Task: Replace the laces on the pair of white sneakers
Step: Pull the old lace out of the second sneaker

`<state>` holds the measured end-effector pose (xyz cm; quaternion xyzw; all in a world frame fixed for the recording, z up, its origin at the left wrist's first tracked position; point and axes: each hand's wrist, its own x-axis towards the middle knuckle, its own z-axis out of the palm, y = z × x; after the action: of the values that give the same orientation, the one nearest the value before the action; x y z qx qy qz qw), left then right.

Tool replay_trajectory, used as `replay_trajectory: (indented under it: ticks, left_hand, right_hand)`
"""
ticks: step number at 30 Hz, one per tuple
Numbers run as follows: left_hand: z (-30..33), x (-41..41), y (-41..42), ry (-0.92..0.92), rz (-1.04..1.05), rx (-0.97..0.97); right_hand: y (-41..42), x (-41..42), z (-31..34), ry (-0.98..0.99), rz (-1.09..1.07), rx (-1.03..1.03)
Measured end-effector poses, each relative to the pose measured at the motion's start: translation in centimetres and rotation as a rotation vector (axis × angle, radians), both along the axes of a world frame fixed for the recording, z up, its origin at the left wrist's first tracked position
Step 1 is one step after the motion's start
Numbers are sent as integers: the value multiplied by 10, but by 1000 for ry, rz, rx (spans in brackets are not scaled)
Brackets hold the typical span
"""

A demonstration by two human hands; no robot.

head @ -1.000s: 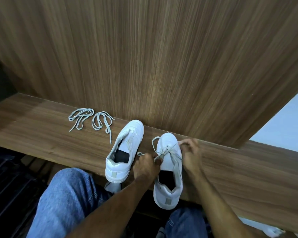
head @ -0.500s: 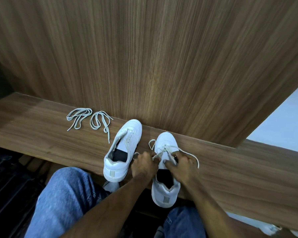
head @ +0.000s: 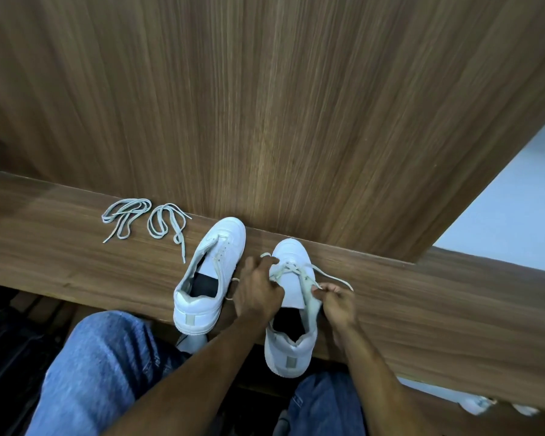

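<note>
My right hand [head: 335, 302] is curled, thumb and fingertips pinching the lace [head: 299, 272] at the right edge of the nearer sneaker's eyelet row; a loose end of that lace runs out to the right past my knuckles and lies on the surface [head: 438, 309]. My left hand [head: 258, 294] rests over the left side of the same shoe, fingers bent toward the crossing near the toe; I cannot tell for sure whether it pinches the lace there or only touches it, though a small loop shows just above its fingertips.

The right sneaker [head: 291, 338] sits with its toe toward the wooden wall panel [head: 265, 105] and its heel hanging over the near edge of the surface. It is laced only across the rows nearest the toe, and the tongue is bare below that.

Just to its left stands the left sneaker [head: 210, 278], unlaced, tongue pulled open, dark insole showing, toe angled toward the panel. A thin lace end lies between the two shoes.

Further left, well apart from the shoes, two loose laces [head: 145, 221] lie in separate bundles on the surface, side by side.

Below the surface edge I see my knees in blue jeans [head: 101, 372].
</note>
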<state>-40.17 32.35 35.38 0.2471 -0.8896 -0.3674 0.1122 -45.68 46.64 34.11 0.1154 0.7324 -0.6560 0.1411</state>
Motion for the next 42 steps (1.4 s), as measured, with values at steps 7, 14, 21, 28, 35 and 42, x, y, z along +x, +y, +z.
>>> replay_trajectory:
  ticks: [7, 14, 21, 28, 35, 42]
  left_hand:
    - [-3, -43, 11, -157, -306, -595]
    - [3, -45, -2, -53, 119, 62]
    - [5, -51, -14, -35, -17, 273]
    - [7, -52, 5, -151, -347, -509]
    - [5, -51, 4, -88, -225, -377]
    - [38, -62, -21, 300, 551, 665]
  right_hand:
    - [1, -3, -11, 91, 93, 113]
    - [1, -3, -17, 120, 69, 128]
    - [-1, -3, -17, 152, 85, 176]
    - [-2, -2, -15, 168, 103, 222]
    - [-1, 3, -16, 187, 92, 241]
    - [0, 2, -17, 206, 93, 269]
